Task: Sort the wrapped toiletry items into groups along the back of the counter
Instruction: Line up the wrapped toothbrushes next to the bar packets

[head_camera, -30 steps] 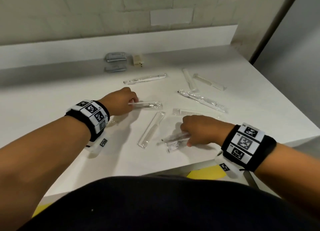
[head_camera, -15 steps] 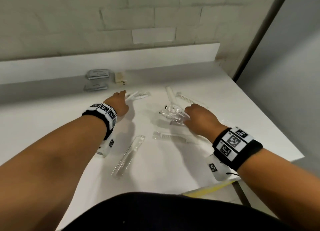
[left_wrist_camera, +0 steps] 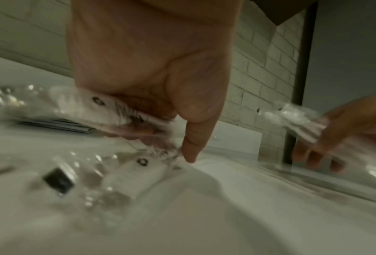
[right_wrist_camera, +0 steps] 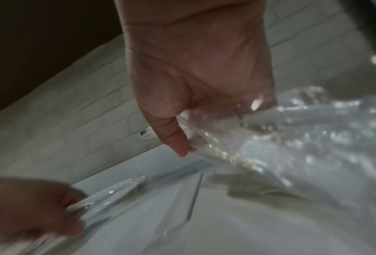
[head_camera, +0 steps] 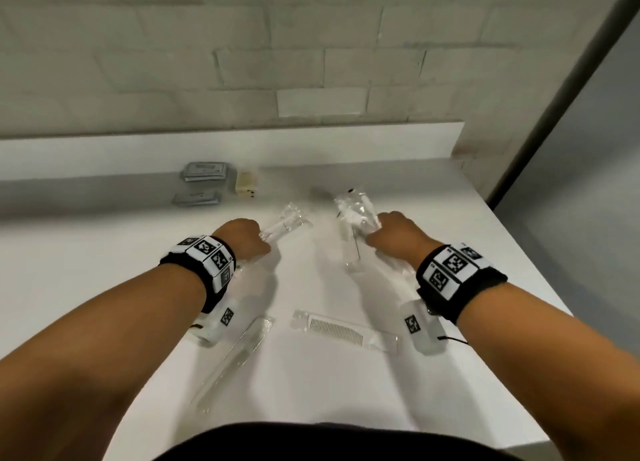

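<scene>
Wrapped toothbrush packets (head_camera: 356, 213) fan out from the right hand (head_camera: 394, 235), whose fingers clasp them, long axes pointing toward the counter's (head_camera: 433, 190) back edge; the left hand (head_camera: 242, 239) grips another clear packet (head_camera: 284, 226) likewise, equally near.

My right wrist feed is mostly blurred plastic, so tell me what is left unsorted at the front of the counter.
Observer: A wrapped comb lies flat near the front, between the two forearms.
Operator: Report anything beside it.
Observer: A long clear-wrapped stick lies to its left, apart from it, with no hand on it.
Operator: Now describe the back row.
Observer: Two grey packets lie at the back left, with a small cream box just to their right.
</scene>
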Available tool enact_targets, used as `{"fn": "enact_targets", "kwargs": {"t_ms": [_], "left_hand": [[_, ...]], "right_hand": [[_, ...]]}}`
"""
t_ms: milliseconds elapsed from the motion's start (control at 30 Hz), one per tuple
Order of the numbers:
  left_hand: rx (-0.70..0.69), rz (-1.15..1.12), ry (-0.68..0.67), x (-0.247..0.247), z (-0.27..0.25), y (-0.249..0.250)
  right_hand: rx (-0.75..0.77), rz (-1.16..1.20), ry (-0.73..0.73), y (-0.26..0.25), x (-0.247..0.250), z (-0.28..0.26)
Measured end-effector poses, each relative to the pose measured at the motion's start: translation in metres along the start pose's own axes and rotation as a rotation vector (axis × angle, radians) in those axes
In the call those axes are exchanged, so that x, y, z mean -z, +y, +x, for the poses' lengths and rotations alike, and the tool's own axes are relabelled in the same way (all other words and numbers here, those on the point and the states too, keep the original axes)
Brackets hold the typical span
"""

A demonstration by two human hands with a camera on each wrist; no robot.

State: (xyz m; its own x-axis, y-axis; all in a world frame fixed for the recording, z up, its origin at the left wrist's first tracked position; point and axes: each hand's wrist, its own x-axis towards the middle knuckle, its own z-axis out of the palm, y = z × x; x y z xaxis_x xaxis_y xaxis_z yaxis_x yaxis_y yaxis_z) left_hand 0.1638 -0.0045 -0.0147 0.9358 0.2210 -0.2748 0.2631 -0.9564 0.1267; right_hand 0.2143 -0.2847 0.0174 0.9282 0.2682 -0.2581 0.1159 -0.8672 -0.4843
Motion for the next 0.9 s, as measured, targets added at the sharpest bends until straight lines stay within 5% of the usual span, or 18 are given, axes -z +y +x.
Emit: {"fn": "enact_targets", "kwargs": {"t_ms": [133,267,467,567,700,767,900], "left_hand": [[0.080,-0.269,0.055,0.003,0.004,0.012],[0.131,-0.439,0.094,0.010,0.016,0.028],[0.142,-0.541,0.072,0.009,0.051,0.047],[0.135,-0.501,0.048,0.005,0.070,0.058],[0.111,-0.465,-0.020,0.010,0.086,0.075],[0.057,-0.477,-0.059,0.014,0.094,0.080],[-0.016,-0.393,-0.077,0.026,0.104,0.074]], "right_hand": [[0.050,0.127,-0.220,0.005,0.007,0.032],[0.197,-0.083,-0.367,-0.005,-0.020,0.034],[0.715,-0.394,-0.520,-0.010,-0.035,-0.012],[0.612,-0.202,-0.653,-0.008,-0.022,-0.004],[0.347,0.180,-0.383,-0.005,0.016,0.049],[0.244,0.089,-0.261,0.003,0.031,0.080],[0.076,-0.238,-0.287,0.021,0.037,0.126]]}}
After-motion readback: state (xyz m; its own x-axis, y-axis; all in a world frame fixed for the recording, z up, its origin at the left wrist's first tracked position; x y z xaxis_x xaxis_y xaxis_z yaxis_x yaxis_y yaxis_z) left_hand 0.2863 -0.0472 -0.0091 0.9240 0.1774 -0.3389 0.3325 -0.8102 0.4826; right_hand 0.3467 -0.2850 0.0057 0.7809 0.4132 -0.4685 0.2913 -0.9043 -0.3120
